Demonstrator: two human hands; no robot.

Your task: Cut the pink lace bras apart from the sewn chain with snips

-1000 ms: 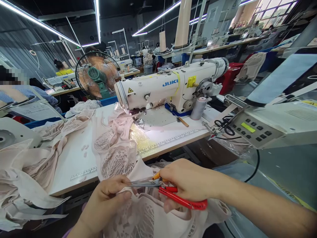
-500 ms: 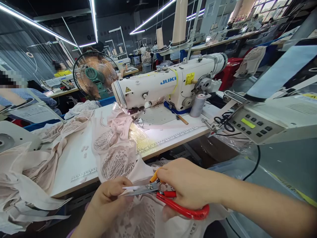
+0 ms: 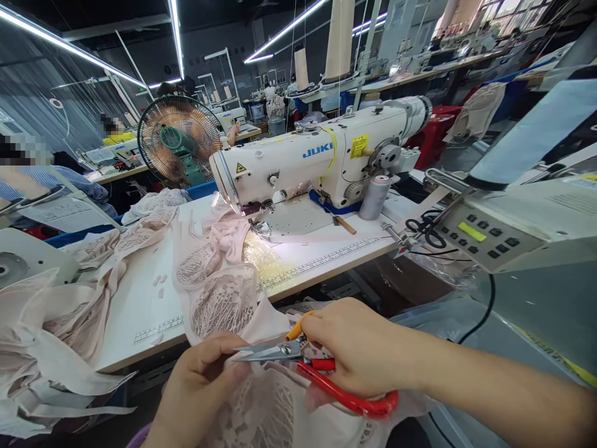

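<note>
At the bottom centre, my left hand pinches an edge of pale pink lace fabric. My right hand is wrapped round the handles of scissors with red and orange grips. Their blades point left, nearly closed, and lie at the fabric edge by my left fingertips. The lace fabric hangs below both hands and joins lace cups lying over the table's front edge. Behind them stands a white sewing machine, with more pink pieces beside its needle area.
A grey thread cone and a wooden-handled tool are on the white table. Fabric piles lie at left. A control box juts in at right, above a plastic bin. A fan and people are farther back.
The scissor blades have come closer together at the fabric edge. My left thumb has shifted slightly right, and my right hand has barely moved.
</note>
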